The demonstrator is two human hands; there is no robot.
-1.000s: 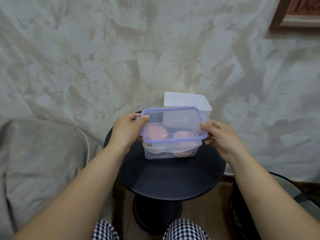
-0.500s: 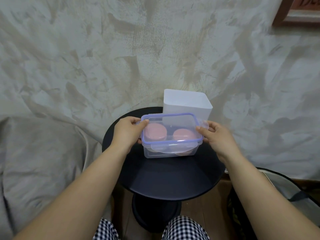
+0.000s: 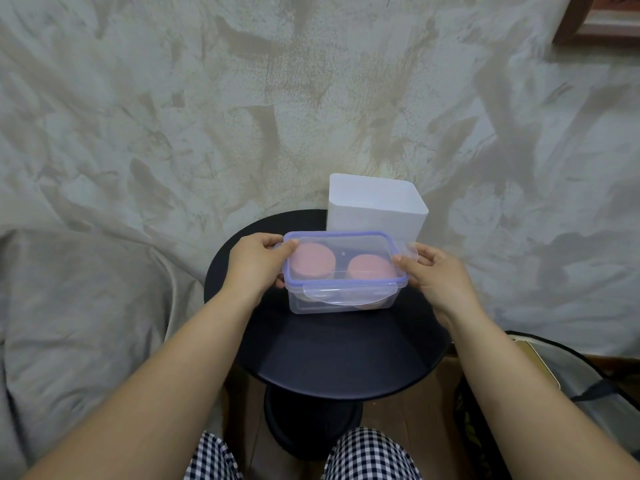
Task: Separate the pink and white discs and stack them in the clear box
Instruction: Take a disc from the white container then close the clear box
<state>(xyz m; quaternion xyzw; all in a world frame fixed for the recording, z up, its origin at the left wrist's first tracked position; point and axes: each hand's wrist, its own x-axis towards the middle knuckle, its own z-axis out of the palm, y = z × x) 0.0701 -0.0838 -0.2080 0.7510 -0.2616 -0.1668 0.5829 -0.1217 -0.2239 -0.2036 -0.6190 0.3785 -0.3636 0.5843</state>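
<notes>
The clear box (image 3: 341,305) stands on the round black table (image 3: 332,355). Its clear lid with a purple rim (image 3: 346,282) lies flat on top of it. Through the lid I see two pink discs side by side: one on the left (image 3: 313,260) and one on the right (image 3: 370,268). No white disc is plainly visible. My left hand (image 3: 258,263) grips the lid's left end flap. My right hand (image 3: 433,271) holds the lid's right end flap.
A white open-topped bin (image 3: 375,211) stands just behind the clear box, against a plastered wall. Grey cloth (image 3: 86,306) covers something at the left. A bag lies on the floor at the lower right (image 3: 561,382). My checked trouser legs show at the bottom.
The lid, held tilted above the box one second ago, has come down and now sits level on the box. Both hands stayed on its ends.
</notes>
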